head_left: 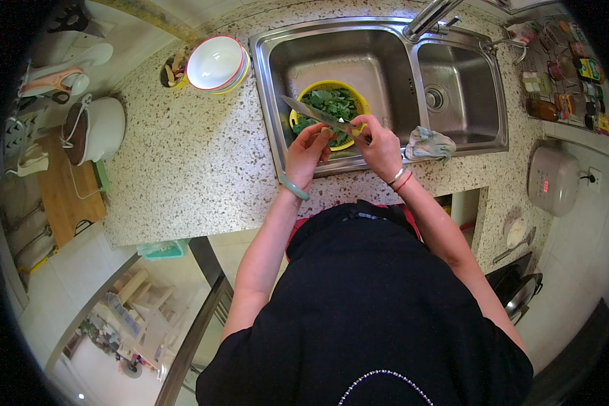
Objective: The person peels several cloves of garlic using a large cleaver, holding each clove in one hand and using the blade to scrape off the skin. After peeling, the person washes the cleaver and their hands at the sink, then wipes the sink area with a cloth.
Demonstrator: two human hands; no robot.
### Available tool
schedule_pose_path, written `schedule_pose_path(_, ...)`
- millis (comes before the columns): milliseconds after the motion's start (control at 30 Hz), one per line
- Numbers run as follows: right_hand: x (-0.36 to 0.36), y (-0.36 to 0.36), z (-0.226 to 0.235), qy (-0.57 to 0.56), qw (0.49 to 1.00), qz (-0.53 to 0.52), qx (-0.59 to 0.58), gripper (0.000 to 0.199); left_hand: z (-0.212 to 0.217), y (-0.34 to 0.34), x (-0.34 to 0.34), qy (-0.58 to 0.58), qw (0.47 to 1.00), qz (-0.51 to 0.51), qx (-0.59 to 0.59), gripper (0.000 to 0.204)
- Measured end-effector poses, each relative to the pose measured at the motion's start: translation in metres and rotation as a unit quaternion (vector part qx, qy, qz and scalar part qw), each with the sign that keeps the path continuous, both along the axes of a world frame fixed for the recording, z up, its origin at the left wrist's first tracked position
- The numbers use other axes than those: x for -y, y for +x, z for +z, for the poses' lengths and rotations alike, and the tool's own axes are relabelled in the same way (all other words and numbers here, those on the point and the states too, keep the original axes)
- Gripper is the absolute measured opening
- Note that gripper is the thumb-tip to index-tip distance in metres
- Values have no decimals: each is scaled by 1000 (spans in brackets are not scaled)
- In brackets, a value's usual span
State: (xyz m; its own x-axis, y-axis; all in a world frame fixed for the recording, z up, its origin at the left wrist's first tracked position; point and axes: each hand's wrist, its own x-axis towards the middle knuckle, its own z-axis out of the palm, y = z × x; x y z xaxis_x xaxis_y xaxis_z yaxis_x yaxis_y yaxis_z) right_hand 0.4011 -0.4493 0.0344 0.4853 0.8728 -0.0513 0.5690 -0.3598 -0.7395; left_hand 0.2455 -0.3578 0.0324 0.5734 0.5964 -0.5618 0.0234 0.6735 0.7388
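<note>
My right hand grips a kitchen knife, its blade slanting up and to the left above a yellow basin. Chopped-looking green leaves fill the basin, which sits in the larger bowl of the steel sink. Close to the knife, on its near side, my left hand is closed in a pinch over the basin's near edge. What its fingertips hold is too small to make out. A small whitish bit shows by the blade between the hands.
A damp cloth lies on the sink's near rim, right of my hands. Stacked bowls stand on the speckled counter to the left. The faucet rises behind the sink. Jars crowd a rack on the right wall, above a rice cooker.
</note>
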Motion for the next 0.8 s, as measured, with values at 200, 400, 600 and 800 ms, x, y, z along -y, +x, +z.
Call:
schedule_pose_path(200, 1, -2, 2, 17, 999, 32, 20, 29, -1, -1, 1, -4, 1000, 1, -2, 21)
schedule_pose_path(400, 2, -1, -3, -3, 995, 51, 82, 41, -1, -1, 1, -13, 999, 8, -29, 21)
schedule_pose_path(600, 7, 0, -3, 7, 997, 31, 66, 32, 1, 2, 1, -16, 1000, 8, -13, 21)
schedule_pose_path(800, 4, -4, 25, 34, 999, -9, -39, 21, 11, 7, 1, 63, 998, -13, -8, 21)
